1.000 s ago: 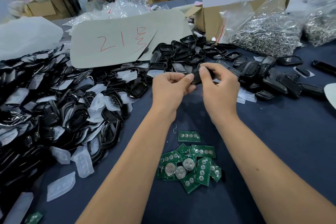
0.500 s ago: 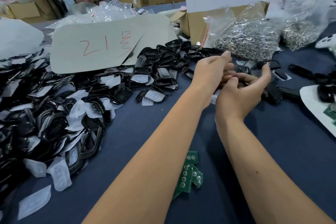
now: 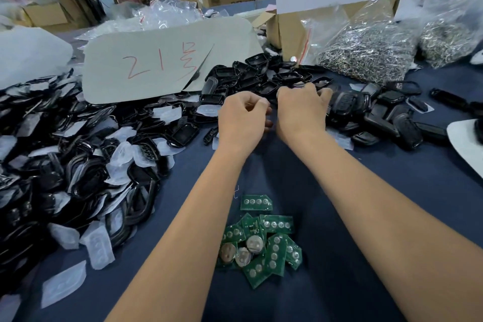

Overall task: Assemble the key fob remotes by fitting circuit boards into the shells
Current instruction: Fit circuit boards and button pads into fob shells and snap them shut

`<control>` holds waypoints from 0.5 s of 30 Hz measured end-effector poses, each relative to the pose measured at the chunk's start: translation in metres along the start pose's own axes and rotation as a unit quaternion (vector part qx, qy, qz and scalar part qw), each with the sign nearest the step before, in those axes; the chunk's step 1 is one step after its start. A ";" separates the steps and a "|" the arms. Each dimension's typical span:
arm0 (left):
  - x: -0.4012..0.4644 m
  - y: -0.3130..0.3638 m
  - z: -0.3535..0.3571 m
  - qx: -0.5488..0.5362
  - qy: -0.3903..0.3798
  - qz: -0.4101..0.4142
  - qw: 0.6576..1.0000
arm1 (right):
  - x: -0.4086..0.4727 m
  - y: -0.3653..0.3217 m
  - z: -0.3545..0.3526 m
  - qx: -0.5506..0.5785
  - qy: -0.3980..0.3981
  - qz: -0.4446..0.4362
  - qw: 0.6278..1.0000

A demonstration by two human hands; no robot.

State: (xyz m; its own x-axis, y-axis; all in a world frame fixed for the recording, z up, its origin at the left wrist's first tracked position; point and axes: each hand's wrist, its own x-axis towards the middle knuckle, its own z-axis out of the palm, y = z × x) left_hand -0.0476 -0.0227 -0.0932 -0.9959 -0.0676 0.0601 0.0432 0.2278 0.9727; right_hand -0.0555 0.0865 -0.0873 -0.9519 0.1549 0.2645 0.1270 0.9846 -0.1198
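Several green circuit boards (image 3: 271, 246), some with coin cells, lie heaped on the dark blue cloth between my forearms. One board (image 3: 256, 202) lies apart, just above the heap. Open black shell halves (image 3: 261, 78) are piled at the back centre. My left hand (image 3: 243, 123) hovers in front of them with its fingers curled in, and no object shows in it. Right beside it, my right hand (image 3: 300, 110) curls its fingers down at the edge of the shell pile. What its fingertips touch is hidden. Closed black fobs (image 3: 392, 117) lie to the right.
A big heap of black frames and white rubber pads (image 3: 78, 151) fills the left. A grey card with red writing (image 3: 162, 65), a cardboard box (image 3: 285, 29) and bags of metal rings (image 3: 366, 55) stand behind. A white tray (image 3: 465, 144) sits at the right edge.
Both hands swung right with the black shell they held, then came back to the centre. The shell is no longer visible between them.
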 end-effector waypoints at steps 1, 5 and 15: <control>-0.002 0.000 -0.005 -0.012 -0.004 0.001 1.000 | 0.003 -0.002 -0.001 -0.008 -0.004 -0.005 1.000; -0.011 -0.007 -0.031 -0.072 -0.003 -0.045 0.996 | 0.007 0.007 -0.002 0.096 0.057 -0.057 0.992; -0.026 -0.016 -0.079 -0.162 -0.014 -0.124 0.979 | -0.028 -0.015 -0.033 0.365 -0.093 -0.255 0.891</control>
State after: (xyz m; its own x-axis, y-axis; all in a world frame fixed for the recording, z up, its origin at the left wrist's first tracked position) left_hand -0.0164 -0.1010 -0.0931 -0.9806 -0.0545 -0.1883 -0.1814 -0.1120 0.9770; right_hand -0.0215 0.0697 -0.0609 -0.8725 -0.3801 0.3070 -0.4850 0.5977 -0.6383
